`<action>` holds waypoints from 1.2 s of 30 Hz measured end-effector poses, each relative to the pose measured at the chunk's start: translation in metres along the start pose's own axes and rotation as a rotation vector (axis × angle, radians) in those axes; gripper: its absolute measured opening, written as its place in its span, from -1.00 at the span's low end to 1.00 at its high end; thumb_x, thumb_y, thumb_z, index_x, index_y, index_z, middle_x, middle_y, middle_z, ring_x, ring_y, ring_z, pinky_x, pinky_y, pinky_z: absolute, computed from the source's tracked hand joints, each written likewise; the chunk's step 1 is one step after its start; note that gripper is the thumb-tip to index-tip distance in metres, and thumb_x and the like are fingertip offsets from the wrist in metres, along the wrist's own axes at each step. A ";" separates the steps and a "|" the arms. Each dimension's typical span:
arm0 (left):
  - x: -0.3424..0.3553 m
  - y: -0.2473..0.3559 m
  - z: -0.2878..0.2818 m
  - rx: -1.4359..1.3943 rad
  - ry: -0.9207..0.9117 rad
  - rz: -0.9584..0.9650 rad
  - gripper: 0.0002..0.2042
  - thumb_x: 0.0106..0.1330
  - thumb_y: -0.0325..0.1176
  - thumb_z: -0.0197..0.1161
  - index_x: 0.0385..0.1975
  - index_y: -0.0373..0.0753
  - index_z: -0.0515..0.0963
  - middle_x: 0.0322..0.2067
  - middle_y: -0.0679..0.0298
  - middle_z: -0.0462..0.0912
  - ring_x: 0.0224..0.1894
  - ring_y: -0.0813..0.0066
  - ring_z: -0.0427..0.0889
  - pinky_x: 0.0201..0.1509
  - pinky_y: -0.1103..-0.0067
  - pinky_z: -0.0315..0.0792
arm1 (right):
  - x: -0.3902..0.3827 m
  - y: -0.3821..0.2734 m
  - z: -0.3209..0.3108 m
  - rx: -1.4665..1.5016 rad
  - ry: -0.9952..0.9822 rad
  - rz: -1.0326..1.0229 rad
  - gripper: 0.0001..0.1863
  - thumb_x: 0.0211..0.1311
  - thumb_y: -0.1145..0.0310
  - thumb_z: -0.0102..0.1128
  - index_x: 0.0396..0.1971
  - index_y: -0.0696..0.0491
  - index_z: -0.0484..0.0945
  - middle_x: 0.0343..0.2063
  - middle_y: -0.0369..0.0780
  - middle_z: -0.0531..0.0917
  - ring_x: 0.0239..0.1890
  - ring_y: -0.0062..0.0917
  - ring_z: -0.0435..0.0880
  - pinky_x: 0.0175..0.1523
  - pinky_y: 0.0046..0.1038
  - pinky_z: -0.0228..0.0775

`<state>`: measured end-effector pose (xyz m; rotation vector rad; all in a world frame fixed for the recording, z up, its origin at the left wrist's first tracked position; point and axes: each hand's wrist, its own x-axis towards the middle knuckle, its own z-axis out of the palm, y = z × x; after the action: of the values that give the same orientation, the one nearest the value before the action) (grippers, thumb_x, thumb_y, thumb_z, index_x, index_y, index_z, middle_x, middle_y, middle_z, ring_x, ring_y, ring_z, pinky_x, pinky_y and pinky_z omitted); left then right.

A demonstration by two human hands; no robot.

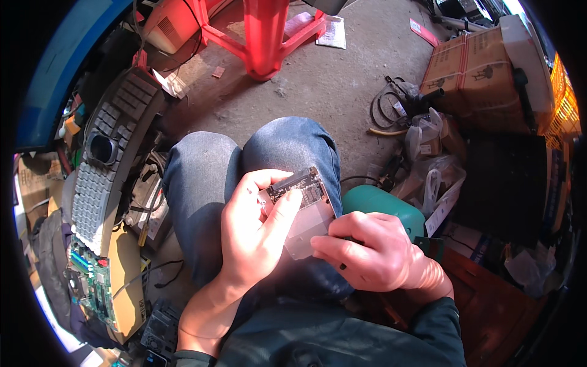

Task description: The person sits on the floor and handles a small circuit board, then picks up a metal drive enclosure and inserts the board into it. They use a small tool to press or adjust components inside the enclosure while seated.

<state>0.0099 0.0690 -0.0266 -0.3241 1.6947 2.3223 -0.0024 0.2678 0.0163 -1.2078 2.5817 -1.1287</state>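
Observation:
Over my denim-clad knees, my left hand [257, 229] is closed on a small flat storage drive [309, 223], thumb lying across the dark circuit board [306, 192] at its upper end. The lower part of the drive is a plain grey, translucent-looking or metal plate. My right hand [376, 251] is curled at the drive's lower right, index fingertip against its edge. It grips a small dark object, mostly hidden in the fingers, too little visible to name.
A red plastic stool [260, 43] stands ahead. At left lie a white keyboard [88, 208] and green motherboard [98, 293]. At right are a cardboard box [465, 79], plastic bags [437, 183], a teal container [382, 208], cables, a dark panel [501, 189] and a yellow basket [562, 101].

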 end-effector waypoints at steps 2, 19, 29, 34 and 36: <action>0.000 -0.001 0.000 -0.002 0.006 0.001 -0.80 0.43 -0.57 0.14 -0.01 -0.43 0.42 -0.17 0.21 0.65 -0.17 0.66 0.61 -0.04 0.68 0.49 | 0.006 -0.002 0.003 -0.022 -0.036 -0.007 -0.64 -0.13 0.52 0.46 -0.22 0.13 0.66 -0.39 -0.24 0.56 -0.53 -0.48 0.60 -0.48 -0.51 0.44; 0.002 -0.004 0.006 -0.050 0.064 0.051 -0.82 0.43 -0.52 0.20 -0.04 -0.38 0.46 -0.37 0.36 0.61 -0.39 0.83 0.51 -0.33 0.80 0.41 | 0.016 0.009 0.002 0.017 0.076 0.118 -0.75 -0.12 0.65 0.34 -0.36 0.15 0.58 -0.46 -0.19 0.55 -0.51 -0.37 0.59 -0.43 -0.49 0.44; 0.003 -0.005 0.004 -0.022 0.041 0.062 -0.83 0.42 -0.52 0.20 -0.06 -0.38 0.47 -0.43 0.41 0.58 -0.46 0.86 0.46 -0.40 0.80 0.36 | 0.015 0.025 0.011 0.074 0.241 0.228 -0.83 0.05 0.68 0.32 -0.33 0.18 0.59 -0.42 -0.17 0.56 -0.41 -0.44 0.57 -0.31 -0.50 0.43; 0.002 -0.007 0.001 0.045 0.031 0.067 -0.83 0.41 -0.52 0.21 -0.06 -0.38 0.47 -0.49 0.45 0.55 -0.48 0.88 0.44 -0.43 0.81 0.33 | 0.017 0.023 0.012 0.018 0.229 0.228 -0.84 0.04 0.67 0.34 -0.34 0.18 0.62 -0.41 -0.18 0.57 -0.43 -0.44 0.58 -0.34 -0.51 0.45; 0.003 -0.004 0.003 0.021 0.036 0.058 -0.83 0.41 -0.52 0.22 -0.06 -0.39 0.47 -0.50 0.45 0.54 -0.49 0.88 0.43 -0.44 0.80 0.33 | 0.018 0.021 0.011 -0.004 0.218 0.231 -0.84 0.04 0.66 0.35 -0.34 0.17 0.63 -0.41 -0.18 0.58 -0.44 -0.45 0.58 -0.35 -0.51 0.46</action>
<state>0.0088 0.0731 -0.0306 -0.3187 1.7676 2.3514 -0.0242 0.2574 -0.0013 -0.7984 2.7903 -1.2662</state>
